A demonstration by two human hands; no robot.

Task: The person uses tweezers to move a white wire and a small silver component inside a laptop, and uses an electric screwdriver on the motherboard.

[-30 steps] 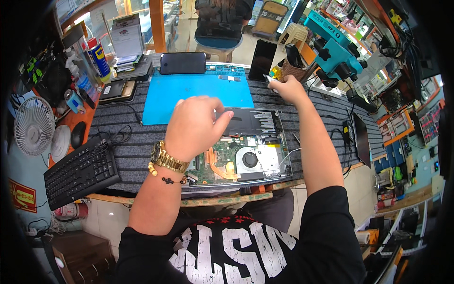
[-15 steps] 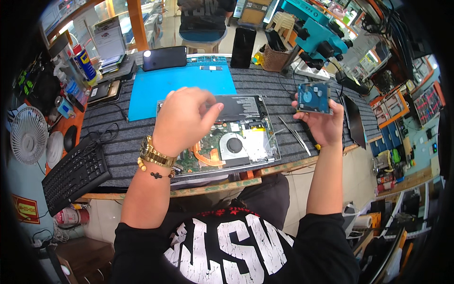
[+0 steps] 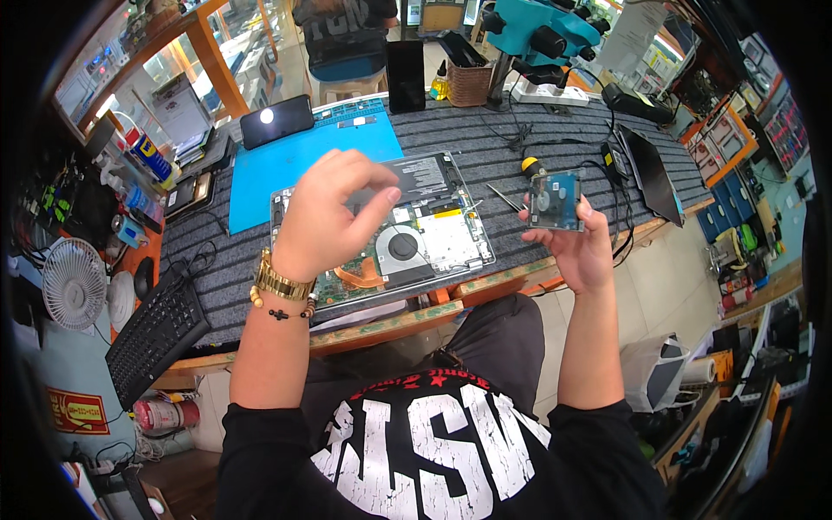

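Note:
An opened laptop (image 3: pixel 433 238) lies bottom-up on the grey striped bench, its fan, copper heat pipe and circuit board exposed. My right hand (image 3: pixel 576 243) holds a small flat hard drive (image 3: pixel 555 199) upright to the right of the laptop, above the bench edge. My left hand (image 3: pixel 325 217) hovers over the laptop's left half with the fingers curled together; I see nothing in it. A gold watch and a bead bracelet sit on that wrist.
A blue work mat (image 3: pixel 295 160) lies behind the laptop, with a dark phone (image 3: pixel 276 121) on it. A black keyboard (image 3: pixel 156 334) and a small white fan (image 3: pixel 74 282) are at the left. A teal microscope (image 3: pixel 542 39) stands at the back. A screwdriver (image 3: pixel 530 166), tweezers (image 3: pixel 504 198) and cables lie to the right.
My right hand has come back from the far right of the bench with the hard drive and now holds it nearer to me. My left hand stays over the laptop.

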